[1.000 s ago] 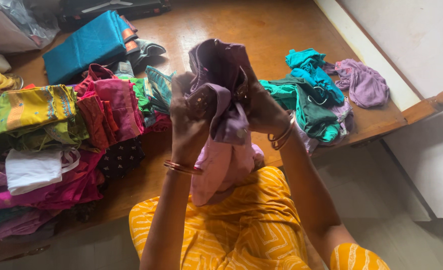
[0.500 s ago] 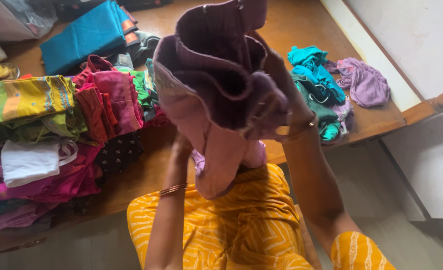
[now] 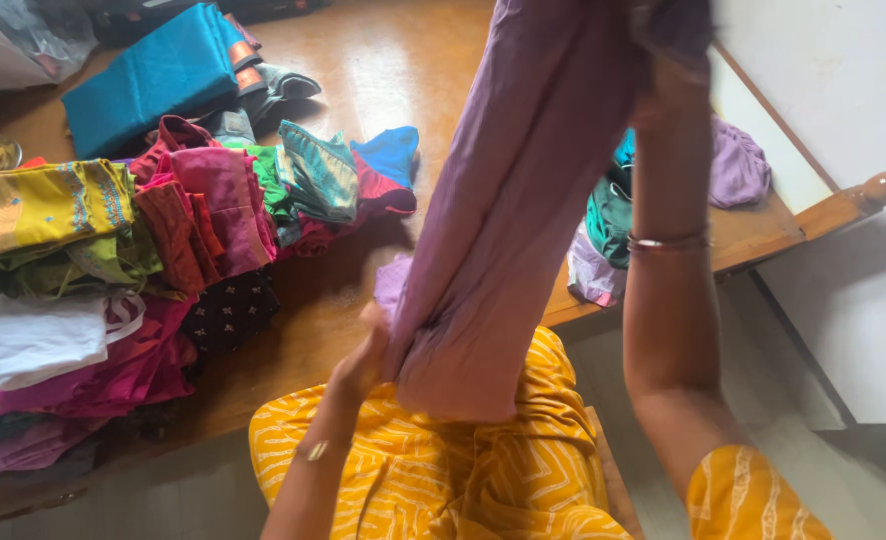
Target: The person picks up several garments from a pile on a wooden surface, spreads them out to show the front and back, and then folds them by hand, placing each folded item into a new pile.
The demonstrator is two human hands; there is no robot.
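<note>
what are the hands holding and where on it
A mauve garment, stretched long: the left hand grips its lower edge, the right hand holds its top end, raised high and partly out of frame.

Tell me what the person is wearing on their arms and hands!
Both arms are bare from wrist to elbow. The right arm has a thin metal bangle around the wrist and a short yellow sleeve with white zigzag lines near the shoulder. The left wrist shows a small glint, likely a bangle too.
</note>
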